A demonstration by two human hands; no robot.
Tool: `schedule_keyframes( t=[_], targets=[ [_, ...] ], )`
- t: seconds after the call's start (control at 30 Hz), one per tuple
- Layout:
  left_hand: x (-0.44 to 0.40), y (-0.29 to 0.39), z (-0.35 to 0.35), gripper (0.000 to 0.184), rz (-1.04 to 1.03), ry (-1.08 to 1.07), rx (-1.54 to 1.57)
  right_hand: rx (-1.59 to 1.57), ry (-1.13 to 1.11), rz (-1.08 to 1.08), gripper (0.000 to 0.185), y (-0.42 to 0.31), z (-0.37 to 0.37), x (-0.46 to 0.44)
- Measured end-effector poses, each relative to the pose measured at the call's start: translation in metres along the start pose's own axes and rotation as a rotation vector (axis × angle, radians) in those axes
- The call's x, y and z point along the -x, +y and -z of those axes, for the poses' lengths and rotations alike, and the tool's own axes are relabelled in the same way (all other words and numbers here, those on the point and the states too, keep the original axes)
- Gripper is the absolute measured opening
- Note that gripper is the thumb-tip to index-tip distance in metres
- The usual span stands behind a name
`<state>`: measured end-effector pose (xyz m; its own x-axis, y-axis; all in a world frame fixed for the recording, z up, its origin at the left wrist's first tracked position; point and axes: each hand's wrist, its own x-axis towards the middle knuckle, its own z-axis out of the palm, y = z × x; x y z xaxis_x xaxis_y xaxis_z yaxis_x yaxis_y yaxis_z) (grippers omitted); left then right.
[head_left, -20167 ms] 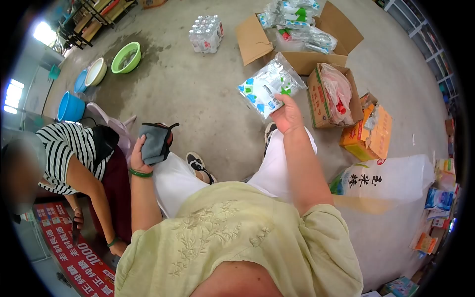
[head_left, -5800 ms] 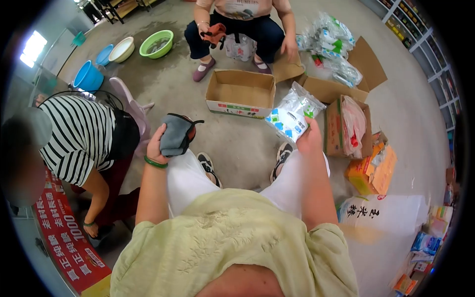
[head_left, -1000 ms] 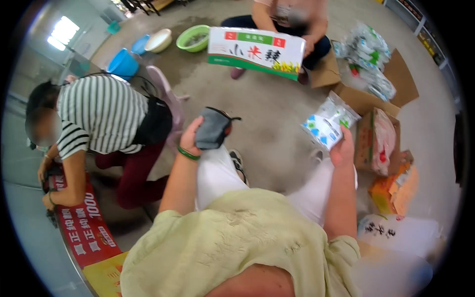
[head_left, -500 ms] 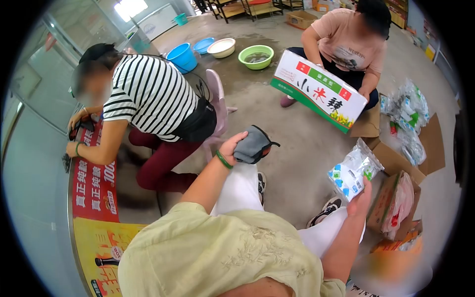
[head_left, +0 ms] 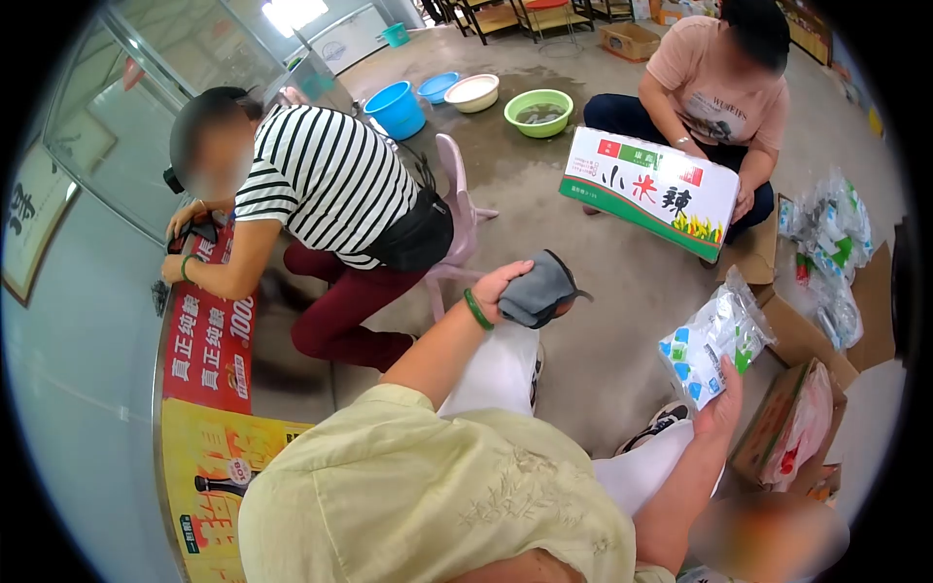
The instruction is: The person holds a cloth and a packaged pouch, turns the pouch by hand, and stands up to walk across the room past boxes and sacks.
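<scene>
Carton [head_left: 648, 194] — 小米辣, red banner [head_left: 206, 335] — 1000

Basins in a row, and company on both sides!
Across the floor [head_left: 622, 311] we've got a blue bucket [head_left: 397, 119], a blue basin [head_left: 437, 87], a pale basin [head_left: 472, 91] and a green basin [head_left: 537, 129] with something dark inside. Over to our left, a person in a striped shirt [head_left: 335, 175] leans forward by a pink chair [head_left: 451, 170], above a red banner [head_left: 209, 340] next to a yellow poster [head_left: 219, 437]. Ahead, a person in a pink shirt [head_left: 714, 83] has a white carton [head_left: 646, 189] tilted, and to our right we spot a pink bag [head_left: 809, 428] in a cardboard box [head_left: 768, 418].
</scene>
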<state>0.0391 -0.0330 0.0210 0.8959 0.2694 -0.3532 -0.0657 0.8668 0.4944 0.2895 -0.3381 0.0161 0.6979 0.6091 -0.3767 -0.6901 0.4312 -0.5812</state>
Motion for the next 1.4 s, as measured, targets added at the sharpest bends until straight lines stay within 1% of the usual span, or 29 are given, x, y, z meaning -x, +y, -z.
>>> schedule_keyframes(
  t=[0.07, 0.3, 0.4, 0.47, 0.7, 0.77, 0.97, 1.07, 1.17, 1.3, 1.4],
  targets=[
    [-0.005, -0.001, 0.004, 0.044, -0.007, 0.029, -0.019, 0.031, 0.039, 0.053, 0.047, -0.001, -0.005, 0.003],
    [-0.005, -0.002, -0.006, 0.043, 0.027, -0.025, -0.025, 0.037, 0.075, 0.079, 0.046, -0.004, -0.003, 0.004],
    [-0.004, -0.002, -0.004, 0.043, 0.026, 0.014, -0.039, 0.044, 0.099, 0.072, 0.044, -0.004, 0.002, 0.002],
    [-0.006, -0.002, 0.001, 0.042, 0.027, 0.052, -0.036, 0.001, 0.069, 0.047, 0.044, -0.002, 0.007, -0.001],
    [0.005, 0.003, -0.002, 0.040, 0.013, 0.027, -0.019, -0.030, 0.018, 0.025, 0.043, 0.001, 0.000, 0.001],
    [0.006, 0.003, -0.004, 0.044, 0.014, -0.033, -0.017, -0.012, 0.031, 0.043, 0.043, 0.001, 0.003, -0.001],
    [0.009, 0.004, -0.006, 0.046, 0.000, -0.030, -0.021, 0.007, 0.065, 0.031, 0.042, 0.000, 0.004, -0.003],
    [0.009, 0.004, -0.004, 0.046, 0.009, -0.046, 0.011, 0.007, 0.039, 0.030, 0.042, 0.000, 0.003, -0.001],
    [0.008, 0.005, 0.003, 0.045, 0.000, 0.010, 0.014, 0.005, 0.029, 0.039, 0.043, 0.001, 0.005, -0.002],
    [0.009, 0.005, 0.004, 0.045, -0.014, 0.009, 0.016, 0.009, 0.042, 0.031, 0.043, 0.000, 0.004, -0.001],
    [0.010, 0.005, 0.001, 0.044, -0.002, 0.010, 0.019, -0.001, 0.009, 0.029, 0.043, 0.000, 0.005, -0.001]
  ],
)
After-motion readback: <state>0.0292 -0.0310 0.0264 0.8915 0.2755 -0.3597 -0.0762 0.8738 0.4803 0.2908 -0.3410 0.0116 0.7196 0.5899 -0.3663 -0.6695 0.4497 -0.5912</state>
